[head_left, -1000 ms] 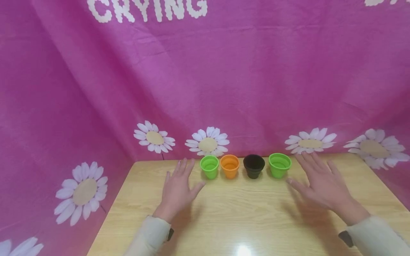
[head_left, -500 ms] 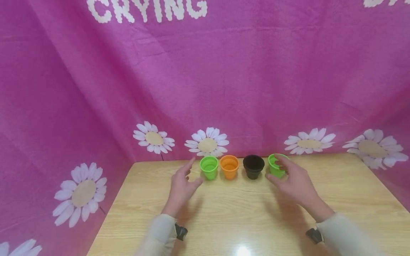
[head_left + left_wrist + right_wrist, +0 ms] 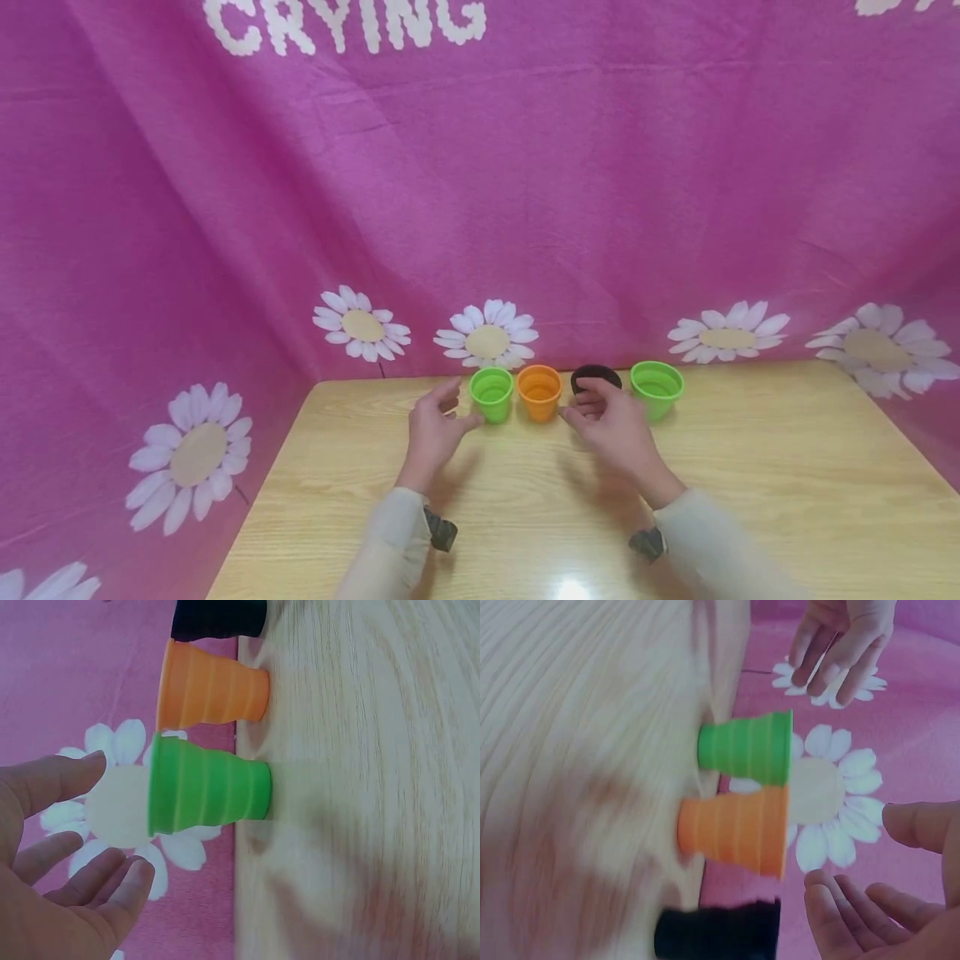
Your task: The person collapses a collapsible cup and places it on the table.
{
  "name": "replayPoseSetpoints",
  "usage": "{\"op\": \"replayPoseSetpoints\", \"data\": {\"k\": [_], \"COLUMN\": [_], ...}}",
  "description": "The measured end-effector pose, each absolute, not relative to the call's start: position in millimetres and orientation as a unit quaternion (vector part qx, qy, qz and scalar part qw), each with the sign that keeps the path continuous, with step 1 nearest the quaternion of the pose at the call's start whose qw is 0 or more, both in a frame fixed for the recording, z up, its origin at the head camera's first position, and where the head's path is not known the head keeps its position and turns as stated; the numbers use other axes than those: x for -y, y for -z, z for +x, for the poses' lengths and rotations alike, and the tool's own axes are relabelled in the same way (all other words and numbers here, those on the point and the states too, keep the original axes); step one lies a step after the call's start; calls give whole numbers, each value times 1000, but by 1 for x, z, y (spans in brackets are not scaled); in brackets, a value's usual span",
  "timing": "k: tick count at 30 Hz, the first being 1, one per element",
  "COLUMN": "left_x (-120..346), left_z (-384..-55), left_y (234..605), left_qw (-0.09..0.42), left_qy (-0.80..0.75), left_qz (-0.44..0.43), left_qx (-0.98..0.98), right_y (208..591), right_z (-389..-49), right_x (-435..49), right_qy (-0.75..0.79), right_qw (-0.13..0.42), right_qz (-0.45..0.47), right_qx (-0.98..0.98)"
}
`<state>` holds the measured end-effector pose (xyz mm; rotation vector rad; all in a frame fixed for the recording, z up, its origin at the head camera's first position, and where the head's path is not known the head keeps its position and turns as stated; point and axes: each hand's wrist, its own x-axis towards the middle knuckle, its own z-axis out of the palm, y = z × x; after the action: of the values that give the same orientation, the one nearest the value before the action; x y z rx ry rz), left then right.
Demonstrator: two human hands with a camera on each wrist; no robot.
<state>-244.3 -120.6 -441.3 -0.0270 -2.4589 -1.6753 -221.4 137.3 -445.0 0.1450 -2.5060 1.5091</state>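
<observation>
Four ribbed cups would be several: a green cup (image 3: 492, 395), an orange cup (image 3: 539, 393), a black cup (image 3: 596, 372) and another green cup (image 3: 657, 390) stand upright in a row at the table's back. My left hand (image 3: 433, 433) hovers left of the left green cup, fingers loosely bent, thumb apart; the left wrist view shows a gap between that hand and the green cup (image 3: 210, 786). My right hand (image 3: 618, 429) is in front of the black cup and partly hides it. In the right wrist view its relaxed fingers hold nothing, above the rims of the orange cup (image 3: 735, 831) and black cup (image 3: 718, 931).
The wooden table (image 3: 510, 517) spreads in front of the cups. A pink-purple cloth (image 3: 570, 192) with white daisies and lettering hangs right behind the table's back edge and along the left side.
My right hand has swept left, from beyond the right green cup to the black cup. My left hand has shifted slightly right, its fingers more bent. The cups have stayed in place.
</observation>
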Motion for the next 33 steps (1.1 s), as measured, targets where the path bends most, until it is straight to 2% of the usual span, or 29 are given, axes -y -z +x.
{"op": "replayPoseSetpoints", "data": {"k": [7,23,33], "left_x": [117,116,123], "left_z": [-256,-276,-291], "left_y": [451,467,474], "left_qw": [69,51,14], "left_qy": [595,616,626], "left_qz": [7,20,17], "left_qx": [801,786,780], "right_y": [451,467,475], "right_z": [-230,-251,-254], "right_x": [-108,-55,-34], "right_qy": [-549,-512,-451], "right_qw": [89,112,124], "right_qz": [33,33,42], "right_qx": [830,851,883]}}
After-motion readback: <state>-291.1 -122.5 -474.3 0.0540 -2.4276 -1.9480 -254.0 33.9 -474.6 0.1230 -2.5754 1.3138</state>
